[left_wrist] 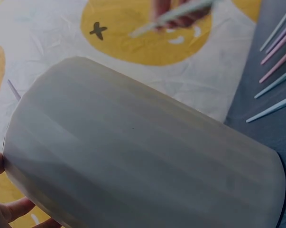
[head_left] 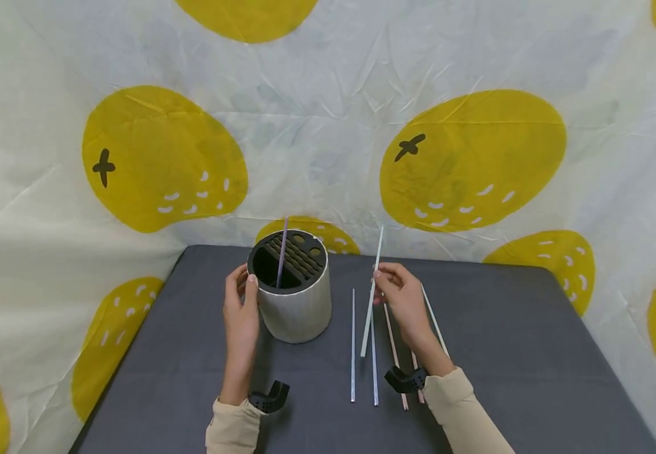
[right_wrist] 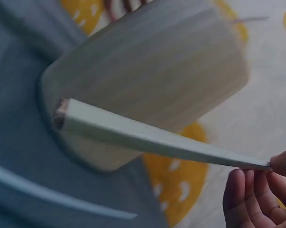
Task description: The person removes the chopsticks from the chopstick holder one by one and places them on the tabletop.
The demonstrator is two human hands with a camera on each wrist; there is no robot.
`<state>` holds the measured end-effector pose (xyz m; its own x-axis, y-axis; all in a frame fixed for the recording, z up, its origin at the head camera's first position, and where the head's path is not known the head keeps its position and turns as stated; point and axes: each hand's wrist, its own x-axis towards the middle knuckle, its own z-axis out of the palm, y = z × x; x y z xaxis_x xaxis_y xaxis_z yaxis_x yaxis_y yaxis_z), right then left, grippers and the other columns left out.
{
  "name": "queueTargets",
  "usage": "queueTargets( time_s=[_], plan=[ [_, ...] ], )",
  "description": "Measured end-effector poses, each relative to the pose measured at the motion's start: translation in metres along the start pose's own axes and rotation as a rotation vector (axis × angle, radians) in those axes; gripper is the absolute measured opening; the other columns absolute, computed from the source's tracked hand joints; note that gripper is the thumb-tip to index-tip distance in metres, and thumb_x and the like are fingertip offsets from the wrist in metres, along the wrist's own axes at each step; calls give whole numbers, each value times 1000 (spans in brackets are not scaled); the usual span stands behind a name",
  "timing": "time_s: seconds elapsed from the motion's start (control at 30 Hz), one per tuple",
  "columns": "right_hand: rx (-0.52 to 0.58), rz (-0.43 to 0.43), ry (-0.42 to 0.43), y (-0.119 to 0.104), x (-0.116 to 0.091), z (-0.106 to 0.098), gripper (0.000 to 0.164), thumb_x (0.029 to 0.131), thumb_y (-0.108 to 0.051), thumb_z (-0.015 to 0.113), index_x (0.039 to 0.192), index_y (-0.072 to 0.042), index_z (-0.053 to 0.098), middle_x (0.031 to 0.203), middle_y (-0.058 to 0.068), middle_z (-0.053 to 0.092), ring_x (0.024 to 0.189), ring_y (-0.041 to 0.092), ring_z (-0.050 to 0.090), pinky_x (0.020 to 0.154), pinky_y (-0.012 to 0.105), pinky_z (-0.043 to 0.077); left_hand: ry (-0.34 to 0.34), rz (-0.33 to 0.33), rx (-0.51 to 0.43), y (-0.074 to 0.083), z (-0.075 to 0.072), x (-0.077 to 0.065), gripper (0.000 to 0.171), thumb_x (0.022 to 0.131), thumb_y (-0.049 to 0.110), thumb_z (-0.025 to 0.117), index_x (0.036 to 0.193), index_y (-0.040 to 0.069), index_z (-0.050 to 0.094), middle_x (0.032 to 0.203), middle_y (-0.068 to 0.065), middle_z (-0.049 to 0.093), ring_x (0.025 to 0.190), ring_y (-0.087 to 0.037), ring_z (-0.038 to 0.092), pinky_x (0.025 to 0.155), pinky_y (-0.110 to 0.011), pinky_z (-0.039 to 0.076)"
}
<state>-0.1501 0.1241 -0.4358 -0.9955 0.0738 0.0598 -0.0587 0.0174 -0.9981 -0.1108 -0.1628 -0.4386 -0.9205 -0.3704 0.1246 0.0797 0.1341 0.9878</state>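
A white cylindrical utensil holder [head_left: 299, 315] with a black slotted top stands upright on the table. One purple chopstick [head_left: 282, 249] leans in its large open compartment. My left hand [head_left: 241, 315] grips the holder's left side near the rim, thumb toward the front. To the right of the holder, my right hand [head_left: 404, 302] pinches a pale green chopstick [right_wrist: 147, 137] between thumb and fingers, above the table. The chopstick's thick square end points down toward me and its thin end points up and away.
Several loose chopsticks lie on the dark grey table [head_left: 521, 353], including a pale lavender chopstick [head_left: 353, 353], a pink chopstick [head_left: 393, 347] and a pale green chopstick [head_left: 434, 318] by the right forearm. Behind the table hangs a white cloth [head_left: 316, 139] with yellow fruit prints.
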Motion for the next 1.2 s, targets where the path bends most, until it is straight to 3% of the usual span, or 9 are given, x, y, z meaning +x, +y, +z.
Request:
queueTargets(
  time_s=[0.17, 0.37, 0.57, 0.8, 1.03, 1.2],
  plan=[
    [-89, 66, 11, 31, -8, -4, 24, 104, -13, 64, 125, -1, 66, 93, 12, 70, 71, 12, 62, 62, 29, 59, 8, -6, -7, -4, -1, -3, 52, 108, 49, 50, 153, 21, 45, 154, -4, 50, 139, -24, 47, 110, -50, 44],
    [-244, 45, -24, 58, -14, -2, 26, 102, -7, 65, 125, 6, 64, 93, 24, 71, 60, 14, 64, 57, 33, 60, 17, 2, -6, -5, -1, -1, 53, 108, 50, 49, 153, 22, 45, 154, -3, 50, 139, -23, 47, 108, -49, 43],
    [-491, 28, -29, 73, -19, 7, 22, 96, -6, 71, 117, 3, 69, 79, 15, 75, 47, 16, 62, 52, 25, 50, 14, 9, -10, -3, -1, -1, 52, 109, 48, 49, 153, 21, 46, 153, -4, 51, 138, -23, 48, 108, -48, 44],
    [-733, 5, -57, 83, -20, 21, 18, 95, -7, 72, 110, 3, 71, 65, 3, 69, 38, 4, 54, 44, 25, 47, 25, 7, -7, -4, 0, -2, 51, 109, 46, 50, 153, 21, 45, 154, -5, 50, 138, -26, 48, 109, -51, 44],
    [-853, -117, -22, 86, -19, 28, 13, 91, -4, 77, 100, 3, 69, 62, 6, 66, 41, 10, 55, 46, 30, 47, 15, 19, -13, -5, 1, 0, 52, 109, 46, 51, 153, 20, 45, 154, -6, 50, 138, -26, 48, 109, -52, 44],
    [-876, -113, -33, 88, -17, 29, 13, 92, -4, 76, 100, 2, 69, 65, 8, 68, 43, 11, 57, 48, 31, 48, 5, 20, -13, -7, 2, 2, 51, 110, 44, 50, 154, 19, 44, 155, -7, 49, 139, -28, 47, 111, -53, 43]
  ],
)
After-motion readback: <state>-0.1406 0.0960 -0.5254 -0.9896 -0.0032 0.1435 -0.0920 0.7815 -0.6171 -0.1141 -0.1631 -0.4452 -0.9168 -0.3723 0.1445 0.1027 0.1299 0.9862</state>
